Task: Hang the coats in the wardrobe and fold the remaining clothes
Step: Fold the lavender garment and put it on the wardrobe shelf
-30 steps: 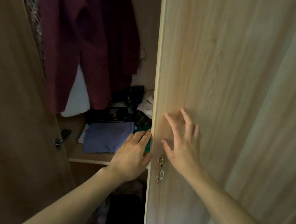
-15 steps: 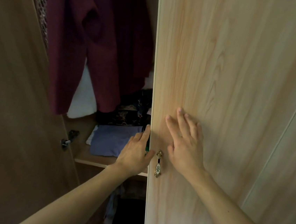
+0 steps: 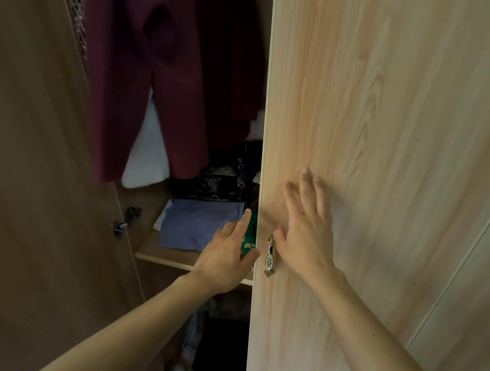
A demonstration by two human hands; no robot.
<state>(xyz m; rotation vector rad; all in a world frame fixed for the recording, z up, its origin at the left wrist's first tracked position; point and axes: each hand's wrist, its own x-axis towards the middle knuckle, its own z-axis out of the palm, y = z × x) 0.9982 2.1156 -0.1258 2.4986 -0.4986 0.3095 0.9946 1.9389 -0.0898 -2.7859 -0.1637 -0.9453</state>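
Right hand [image 3: 308, 237]: flat on face of light wooden door [image 3: 393, 140], fingers [image 3: 305, 188] spread apart, holding nothing; thumb just beside brass handle [image 3: 270, 256].
Left hand [image 3: 227, 256]: at door's free edge, fingers loosely extended, gripping nothing; thumb touching the edge.
Maroon coat [image 3: 159, 70]: hanging inside wardrobe, above and left of both hands, apart from fingers.
Folded blue garment [image 3: 197, 225]: on shelf [image 3: 163, 257], near its front edge, just behind left fingertips.
Dark clothes [image 3: 220, 352]: below shelf.
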